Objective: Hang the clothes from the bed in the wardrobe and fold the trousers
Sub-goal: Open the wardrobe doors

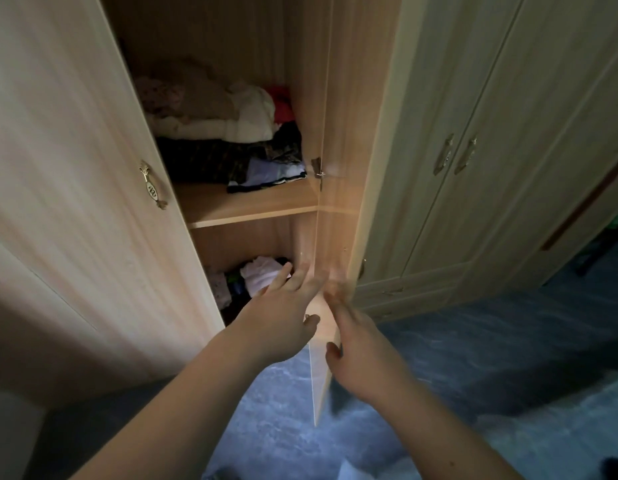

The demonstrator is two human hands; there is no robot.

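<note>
Two bare hands reach toward the open wardrobe, one on each side of the edge-on door that swings out between them. On the inner side of that door, the left hand is stretched forward with its fingers straight and spread, its thumb just beside the door's edge, holding nothing. On the outer side, the right hand is likewise flat and open, fingers extended up along the door panel; the fingertips are blurred, so whether they touch the wood cannot be told. Just beyond the left hand's fingertips, on the lower shelf, lies a small heap of clothes, white cloth on top with darker pieces beside it. Well above both hands, the upper shelf carries a larger stack of folded clothing: pale and beige pieces on top, dark ones beneath, something red at the back right. Left of the left forearm stands the other open door with an ornate metal handle. Right of the right hand, the closed wardrobe doors run off with paired handles. Beneath both forearms spreads a blue patterned floor. Neither bed nor trousers can be made out.
</note>
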